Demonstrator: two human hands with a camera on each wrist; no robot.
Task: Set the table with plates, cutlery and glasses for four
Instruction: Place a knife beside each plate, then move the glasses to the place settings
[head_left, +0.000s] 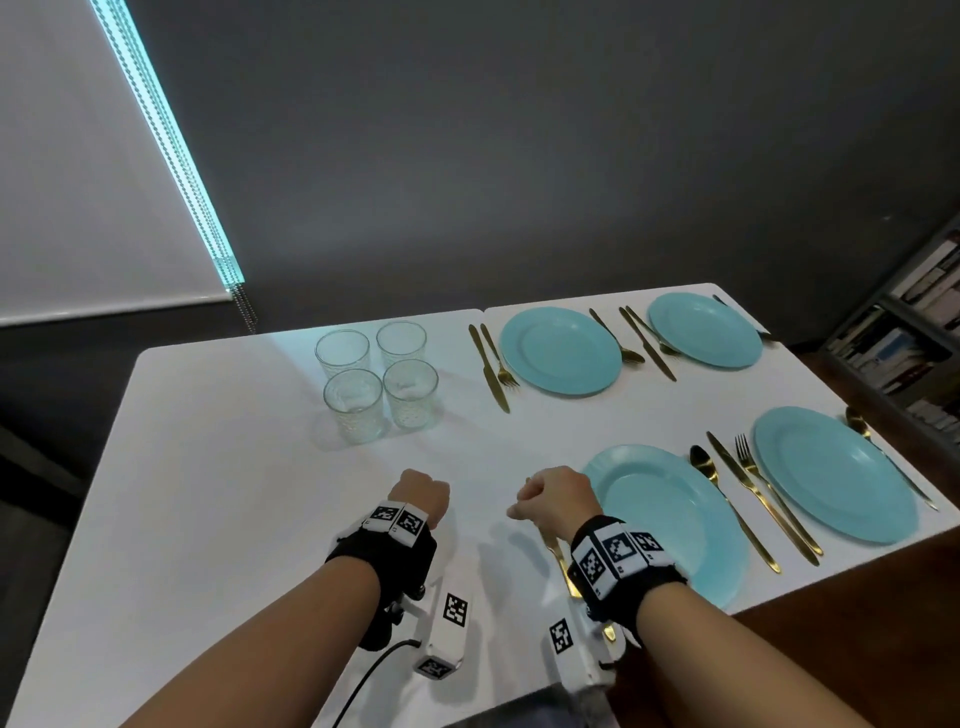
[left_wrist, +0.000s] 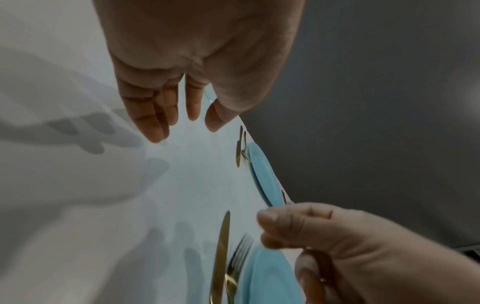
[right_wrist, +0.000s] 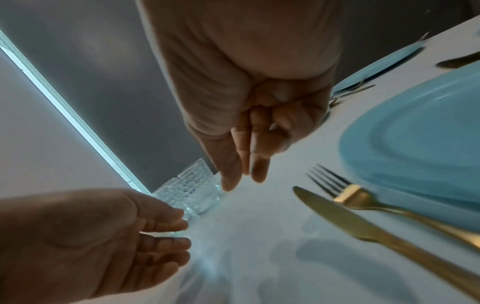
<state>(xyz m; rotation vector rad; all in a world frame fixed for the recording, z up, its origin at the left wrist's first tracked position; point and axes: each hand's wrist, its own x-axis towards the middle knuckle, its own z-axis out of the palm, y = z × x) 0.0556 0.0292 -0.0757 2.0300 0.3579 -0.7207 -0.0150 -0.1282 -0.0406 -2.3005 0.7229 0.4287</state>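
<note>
Four blue plates sit on the white tabletop (head_left: 208, 467): the near plate (head_left: 670, 525) is just beside the right hand (head_left: 558, 493), another plate (head_left: 836, 473) lies to its right, and two far plates (head_left: 561, 349) (head_left: 705, 330) lie by the back edge. A gold knife (right_wrist: 369, 230) and a gold fork (right_wrist: 363, 200) lie side by side just left of the near plate, under the right wrist. More gold cutlery lies beside the other plates, such as a spoon (head_left: 727, 493) between the two near plates. Four clear glasses (head_left: 379, 382) stand close together in a bunch, well apart from the plates and past the left hand (head_left: 421, 493). The left hand hangs over the bare tabletop with its fingers (left_wrist: 155, 115) loose and pointing down, holding nothing. The right hand has some fingers curled in and some fingers (right_wrist: 246, 156) pointing down, and it holds nothing too. A grey wall (head_left: 519, 156) stands behind the tabletop, and a shelf of books (head_left: 914, 332) is on the right.
</note>
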